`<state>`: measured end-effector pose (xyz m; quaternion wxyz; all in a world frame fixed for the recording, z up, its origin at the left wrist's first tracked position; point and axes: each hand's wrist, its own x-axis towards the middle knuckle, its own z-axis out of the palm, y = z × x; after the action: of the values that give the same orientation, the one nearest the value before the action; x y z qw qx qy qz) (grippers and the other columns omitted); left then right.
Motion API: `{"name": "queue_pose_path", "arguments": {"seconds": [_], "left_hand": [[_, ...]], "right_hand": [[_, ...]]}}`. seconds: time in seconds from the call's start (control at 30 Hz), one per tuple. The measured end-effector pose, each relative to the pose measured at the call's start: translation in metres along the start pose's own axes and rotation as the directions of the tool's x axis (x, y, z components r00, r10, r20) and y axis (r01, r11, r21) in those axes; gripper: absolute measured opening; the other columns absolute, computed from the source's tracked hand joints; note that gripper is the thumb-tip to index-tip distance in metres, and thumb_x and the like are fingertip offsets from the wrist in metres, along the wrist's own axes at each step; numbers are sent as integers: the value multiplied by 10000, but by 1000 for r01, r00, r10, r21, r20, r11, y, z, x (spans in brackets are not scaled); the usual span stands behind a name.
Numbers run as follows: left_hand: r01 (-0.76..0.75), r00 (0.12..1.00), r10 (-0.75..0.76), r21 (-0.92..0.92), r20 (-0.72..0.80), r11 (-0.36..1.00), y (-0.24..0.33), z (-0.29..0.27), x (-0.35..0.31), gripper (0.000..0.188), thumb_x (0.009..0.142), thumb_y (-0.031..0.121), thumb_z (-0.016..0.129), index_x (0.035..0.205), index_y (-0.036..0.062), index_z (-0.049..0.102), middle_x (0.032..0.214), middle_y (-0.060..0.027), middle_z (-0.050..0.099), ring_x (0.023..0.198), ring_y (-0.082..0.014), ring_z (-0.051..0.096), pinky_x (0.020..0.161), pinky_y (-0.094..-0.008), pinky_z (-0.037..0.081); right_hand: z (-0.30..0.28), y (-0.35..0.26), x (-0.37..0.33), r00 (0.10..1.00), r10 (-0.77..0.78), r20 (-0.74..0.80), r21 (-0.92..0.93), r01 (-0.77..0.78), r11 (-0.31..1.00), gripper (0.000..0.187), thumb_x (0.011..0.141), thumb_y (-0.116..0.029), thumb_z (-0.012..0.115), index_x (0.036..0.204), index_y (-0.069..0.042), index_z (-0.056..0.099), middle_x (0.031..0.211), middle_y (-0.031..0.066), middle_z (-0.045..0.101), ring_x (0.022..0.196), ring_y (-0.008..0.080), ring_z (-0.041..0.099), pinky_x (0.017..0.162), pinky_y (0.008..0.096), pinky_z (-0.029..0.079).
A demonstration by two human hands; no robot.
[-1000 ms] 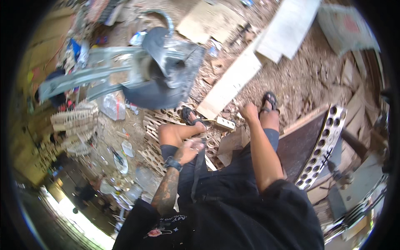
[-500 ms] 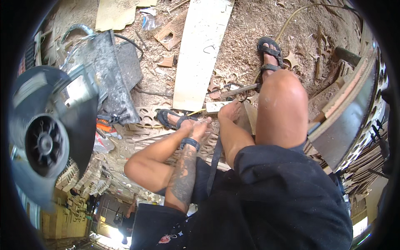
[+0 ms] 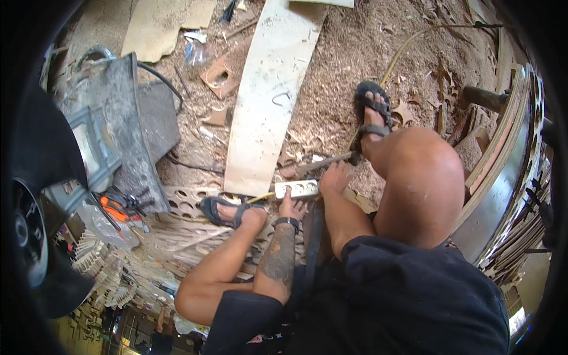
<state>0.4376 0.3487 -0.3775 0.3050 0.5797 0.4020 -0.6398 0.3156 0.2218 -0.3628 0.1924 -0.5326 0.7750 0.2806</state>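
Note:
A white power strip (image 3: 297,189) with a row of round sockets lies on the floor between my feet, a yellowish cable at its left end. My left hand (image 3: 291,207) is at its near edge, thumb stretched onto the strip's left part and the other fingers spread apart. Beside the strip's right end is my right hand (image 3: 335,176), fingers stretched forward and nothing visible in them. Just beyond it lies a narrow bar (image 3: 319,164), near my right sandal (image 3: 373,109). My left sandal (image 3: 228,212) stands left of the strip.
A long pale board (image 3: 266,94) lies on the shavings ahead. At left are a grey worn panel (image 3: 133,124), orange-handled pliers (image 3: 115,208) and a large fan (image 3: 29,231). Curved boards (image 3: 503,154) stand at right. Cut wood scraps (image 3: 222,77) litter the floor.
My left hand has gone from held above the floor to the power strip, thumb now on it. The view has shifted, and more of the strip shows. My right hand stays by its right end.

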Motion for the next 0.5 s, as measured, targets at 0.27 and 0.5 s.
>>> {"name": "queue_pose_path", "arguments": {"seconds": [0.27,0.5], "left_hand": [[-229,959,227,6,-169,973,-8,6,-4,622,880,478,669,1317,84,468,1282,-150,537,1207,-317,505,983,-479,421],[-615,725,641,184,-252,767,-22,-17,-34,514,910,247,683,1311,-22,505,1233,-99,598,1046,-214,584,907,-351,472]], "right_hand": [[30,9,-18,883,-333,329,-361,444,820,281,913,-219,484,1023,-185,741,1218,62,591,1195,232,448,973,449,298],[-2,-14,-6,576,-738,352,-142,812,566,380,899,-408,538,1090,-122,699,1061,119,680,1108,311,584,908,454,455]]}}
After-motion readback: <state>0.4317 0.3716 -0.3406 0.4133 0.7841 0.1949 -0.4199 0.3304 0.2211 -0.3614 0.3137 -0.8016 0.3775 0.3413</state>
